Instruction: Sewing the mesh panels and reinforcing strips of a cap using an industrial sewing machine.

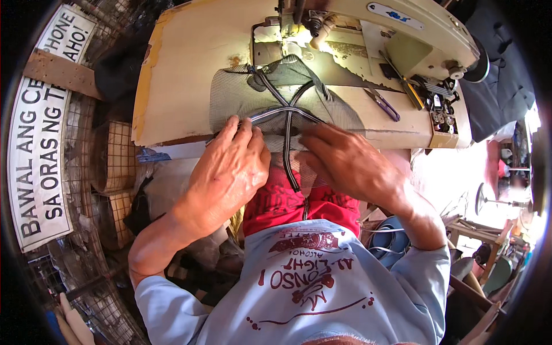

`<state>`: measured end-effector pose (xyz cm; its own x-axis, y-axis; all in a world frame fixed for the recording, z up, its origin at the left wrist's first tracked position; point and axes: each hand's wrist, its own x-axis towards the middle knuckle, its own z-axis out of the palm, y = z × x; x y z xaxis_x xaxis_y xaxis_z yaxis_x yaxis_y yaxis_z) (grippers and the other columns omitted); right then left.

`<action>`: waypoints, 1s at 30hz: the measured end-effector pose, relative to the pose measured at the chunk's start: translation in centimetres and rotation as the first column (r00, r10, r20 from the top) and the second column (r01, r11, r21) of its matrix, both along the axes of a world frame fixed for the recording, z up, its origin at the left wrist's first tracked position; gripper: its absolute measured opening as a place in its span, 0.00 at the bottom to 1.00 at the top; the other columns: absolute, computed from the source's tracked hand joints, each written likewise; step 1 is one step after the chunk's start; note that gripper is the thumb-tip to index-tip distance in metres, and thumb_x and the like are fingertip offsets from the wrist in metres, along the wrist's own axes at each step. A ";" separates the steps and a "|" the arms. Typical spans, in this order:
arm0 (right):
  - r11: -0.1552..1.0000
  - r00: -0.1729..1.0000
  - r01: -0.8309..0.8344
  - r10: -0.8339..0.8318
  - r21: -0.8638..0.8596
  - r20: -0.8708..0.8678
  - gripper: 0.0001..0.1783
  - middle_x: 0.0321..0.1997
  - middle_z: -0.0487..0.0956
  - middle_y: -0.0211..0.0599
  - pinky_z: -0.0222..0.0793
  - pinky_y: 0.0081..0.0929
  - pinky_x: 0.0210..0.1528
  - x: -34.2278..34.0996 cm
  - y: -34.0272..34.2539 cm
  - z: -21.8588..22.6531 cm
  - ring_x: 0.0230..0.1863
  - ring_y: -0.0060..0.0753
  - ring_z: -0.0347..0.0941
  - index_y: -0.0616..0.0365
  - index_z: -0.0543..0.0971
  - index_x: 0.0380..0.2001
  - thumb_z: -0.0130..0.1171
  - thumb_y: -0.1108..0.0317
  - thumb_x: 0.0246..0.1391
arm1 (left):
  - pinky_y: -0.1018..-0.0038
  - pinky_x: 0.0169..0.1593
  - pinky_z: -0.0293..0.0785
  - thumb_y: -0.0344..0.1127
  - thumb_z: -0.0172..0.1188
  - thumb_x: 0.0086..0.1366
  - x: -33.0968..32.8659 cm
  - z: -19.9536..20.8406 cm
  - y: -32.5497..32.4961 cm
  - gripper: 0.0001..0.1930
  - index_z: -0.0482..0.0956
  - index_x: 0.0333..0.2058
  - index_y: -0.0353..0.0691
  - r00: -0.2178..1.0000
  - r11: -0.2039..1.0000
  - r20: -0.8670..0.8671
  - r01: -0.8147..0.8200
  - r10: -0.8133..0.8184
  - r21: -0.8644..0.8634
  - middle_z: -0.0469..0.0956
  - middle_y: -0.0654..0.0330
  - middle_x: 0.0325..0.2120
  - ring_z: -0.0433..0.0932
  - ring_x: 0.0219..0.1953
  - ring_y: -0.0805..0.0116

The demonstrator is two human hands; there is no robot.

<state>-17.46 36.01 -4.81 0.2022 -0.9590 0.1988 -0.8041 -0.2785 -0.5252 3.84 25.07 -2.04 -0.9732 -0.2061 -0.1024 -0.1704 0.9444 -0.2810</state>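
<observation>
A piece of black mesh fabric [230, 98] lies over the front edge of the sewing table, below the lit needle area. Black-and-white striped bands [288, 132] cross on it, and one band hangs over the edge toward my lap. My left hand [230, 167] is closed on the mesh's near left side, fingertips together beside a band; its thumb is hidden. My right hand [351, 161], a little blurred, curls its fingers around the near right side, where another band runs under it. A dark zipper-like strip runs along the mesh's far left part.
The sewing machine [397, 23] stands across the far side of the table [184, 75]. To the right lie purple-handled thread snips [384, 105], a yellow-handled tool [412, 94] and a small box of metal parts [447, 122]. Wire racks and a sign [43, 144] line the left.
</observation>
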 end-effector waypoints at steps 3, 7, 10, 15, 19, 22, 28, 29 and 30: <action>0.997 0.951 0.061 -0.041 0.054 -0.307 0.19 0.54 0.77 0.49 0.77 0.40 0.53 0.6 -1.8 -1.5 0.54 0.52 0.75 0.66 0.77 0.48 0.61 0.74 0.51 | 0.57 0.71 0.60 0.32 0.56 0.59 -0.7 0.6 0.3 0.14 0.81 0.42 0.34 0.999 0.999 0.042 0.030 -0.029 -0.037 0.79 0.51 0.52 0.71 0.63 0.55; 0.999 0.946 0.045 -0.037 0.019 -0.323 0.29 0.58 0.74 0.46 0.75 0.37 0.57 0.7 -2.9 -3.8 0.56 0.47 0.72 0.66 0.73 0.56 0.60 0.77 0.47 | 0.56 0.72 0.61 0.31 0.56 0.58 -1.3 2.0 -0.8 0.14 0.81 0.41 0.33 0.999 0.991 -0.038 -0.003 -0.002 -0.135 0.80 0.52 0.49 0.72 0.62 0.55; 0.995 0.964 0.090 -0.100 -0.052 -0.248 0.33 0.58 0.73 0.43 0.71 0.39 0.61 1.0 -2.5 -4.9 0.57 0.45 0.71 0.64 0.71 0.60 0.63 0.72 0.48 | 0.54 0.72 0.60 0.29 0.58 0.56 -1.6 2.7 -1.9 0.12 0.82 0.39 0.32 0.989 0.987 -0.103 0.088 -0.102 -0.134 0.80 0.52 0.48 0.73 0.62 0.54; 0.984 0.958 0.172 -0.177 -0.044 -0.226 0.32 0.57 0.72 0.39 0.69 0.40 0.57 2.0 -2.8 -5.5 0.54 0.44 0.69 0.57 0.73 0.60 0.65 0.65 0.50 | 0.49 0.73 0.56 0.23 0.57 0.60 -0.6 1.0 -1.0 0.13 0.82 0.44 0.30 0.824 0.993 -0.559 0.024 -0.088 -0.120 0.79 0.50 0.52 0.68 0.67 0.48; 0.972 0.967 0.154 -0.186 -0.178 -0.177 0.21 0.50 0.72 0.40 0.71 0.39 0.51 1.2 -3.7 -6.1 0.54 0.45 0.68 0.57 0.76 0.49 0.59 0.72 0.49 | 0.48 0.71 0.56 0.33 0.63 0.65 1.1 -2.3 0.8 0.33 0.62 0.66 0.32 0.272 0.894 -0.870 0.061 0.412 0.443 0.61 0.44 0.68 0.61 0.70 0.46; 0.969 0.971 0.093 -0.139 -0.228 -0.196 0.16 0.42 0.73 0.43 0.73 0.41 0.46 0.5 -5.1 -6.9 0.50 0.47 0.69 0.58 0.78 0.42 0.57 0.76 0.46 | 0.53 0.72 0.54 0.33 0.62 0.66 0.4 -5.2 1.7 0.42 0.49 0.72 0.32 0.302 0.567 -0.587 0.161 0.751 0.808 0.56 0.44 0.70 0.57 0.72 0.51; 0.919 0.934 0.294 -0.219 -0.263 0.281 0.09 0.37 0.76 0.48 0.73 0.48 0.42 0.4 -7.9 -8.2 0.38 0.56 0.76 0.60 0.78 0.40 0.59 0.74 0.53 | 0.63 0.72 0.57 0.14 0.41 0.64 -2.3 -7.8 0.0 0.34 0.54 0.71 0.31 0.317 0.340 -0.423 0.286 0.849 0.896 0.61 0.48 0.69 0.60 0.71 0.59; 0.919 0.911 0.322 -0.236 -0.227 0.338 0.10 0.39 0.78 0.48 0.72 0.48 0.42 0.3 -8.0 -8.3 0.37 0.57 0.77 0.61 0.79 0.41 0.60 0.73 0.55 | 0.64 0.72 0.59 0.13 0.38 0.62 -2.4 -7.7 0.0 0.35 0.56 0.70 0.31 0.329 0.377 -0.450 0.264 0.830 0.888 0.62 0.49 0.69 0.62 0.71 0.60; 0.927 0.905 0.333 -0.262 -0.176 0.335 0.10 0.41 0.78 0.50 0.73 0.47 0.44 0.1 -8.0 -8.2 0.44 0.56 0.78 0.61 0.77 0.44 0.59 0.70 0.60 | 0.66 0.74 0.51 0.13 0.37 0.57 -2.2 -7.4 0.0 0.39 0.54 0.71 0.30 0.355 0.281 -0.368 0.275 0.859 0.920 0.61 0.45 0.69 0.58 0.73 0.57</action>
